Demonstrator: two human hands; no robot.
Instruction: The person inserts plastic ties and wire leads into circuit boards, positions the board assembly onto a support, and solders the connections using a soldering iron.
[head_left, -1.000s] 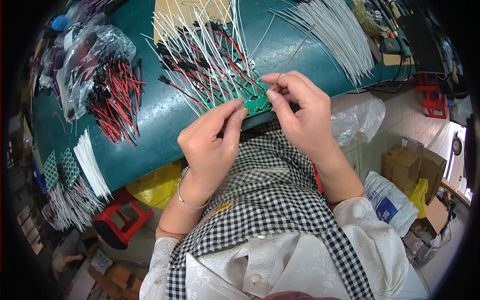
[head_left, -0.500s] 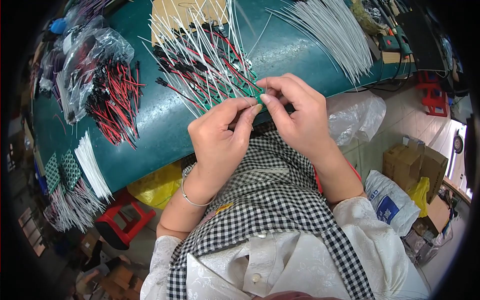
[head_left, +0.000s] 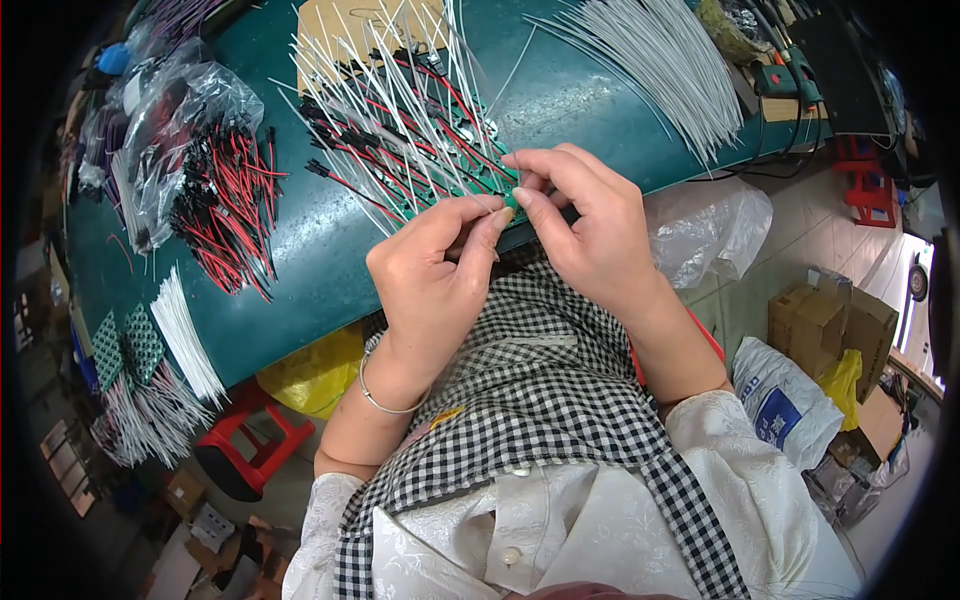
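Observation:
My left hand [head_left: 425, 265] and my right hand [head_left: 590, 225] meet at the near right corner of a green circuit board panel [head_left: 465, 186], by the table's front edge. Thumb and forefinger are pinched together on each hand, the tips almost touching. A bit of green shows between them, but what they grip is too small to make out. Over the panel lies a tangle of white wires [head_left: 345, 45] and red-and-black leads [head_left: 345, 185] with black connectors, hiding much of it. A piece of brown cardboard [head_left: 320, 25] lies under the far end of these wires.
On the green table [head_left: 320, 290], a pile of red-and-black leads [head_left: 225, 215] lies left beside a clear plastic bag [head_left: 190, 95]. White wires form a bundle [head_left: 185, 335] at front left; grey-white wires [head_left: 660, 75] fan out at far right. A red stool [head_left: 255, 445] stands below.
Both hands stay pinched at the panel's corner and have barely moved. The whole view has shifted slightly.

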